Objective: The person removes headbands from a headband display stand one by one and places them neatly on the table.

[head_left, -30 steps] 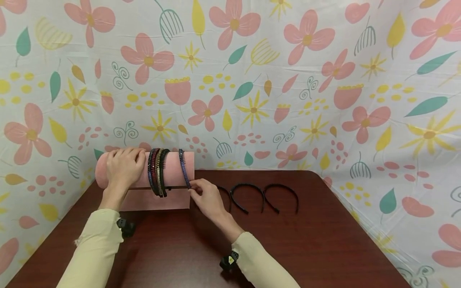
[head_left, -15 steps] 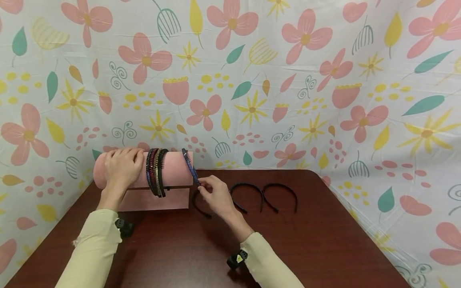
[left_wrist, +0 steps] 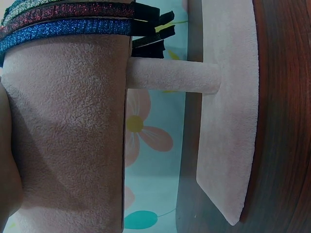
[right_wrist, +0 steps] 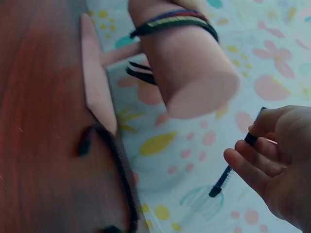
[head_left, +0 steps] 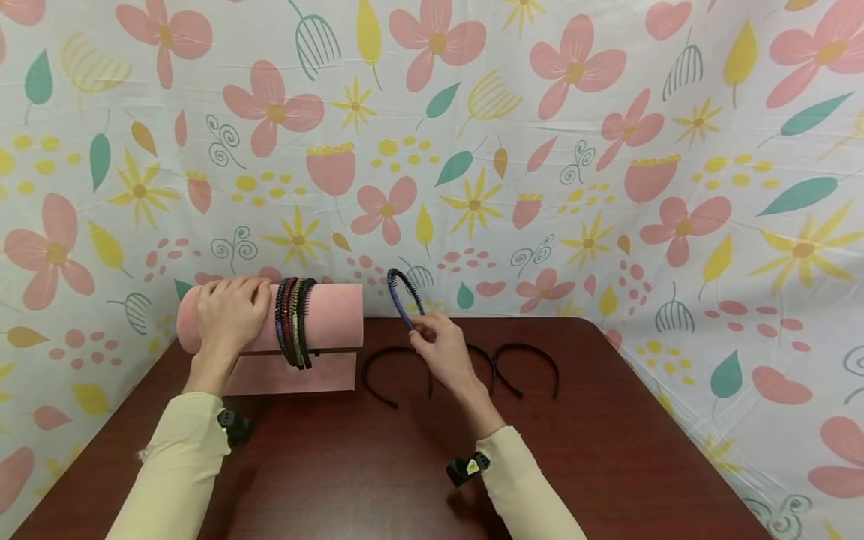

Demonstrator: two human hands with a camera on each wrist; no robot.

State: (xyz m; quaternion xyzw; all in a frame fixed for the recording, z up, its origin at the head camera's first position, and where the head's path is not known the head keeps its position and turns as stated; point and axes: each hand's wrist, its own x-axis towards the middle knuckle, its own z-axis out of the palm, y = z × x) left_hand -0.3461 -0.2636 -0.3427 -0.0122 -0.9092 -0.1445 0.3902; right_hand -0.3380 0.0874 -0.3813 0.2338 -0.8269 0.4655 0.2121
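- right hand sits at the centre of the head frame, thumb and fingers pinched narrow on one end of a blue headband; the rest of the band arcs up and left of the knuckles, clear of the table.
- in the right wrist view the same hand fills the lower right, fingertips curled round the band's dark end, which pokes down and left of them.
- the blue headband hangs just right of the roll, apart from it, not touching.
- left hand lies at left centre of the head frame, palm down over the roll's left end, fingers draped round its top, gripping it.
- four glitter headbands sit bunched on the roll just right of the left hand's fingers; in the left wrist view they cross the top of the frame, with the hand only a sliver at the left edge.
- the roll stands on a post above a flat base.
- three black headbands lie in a row on the table, lower right of the roll; the right hand hovers over the middle one, whether touching i cannot tell.
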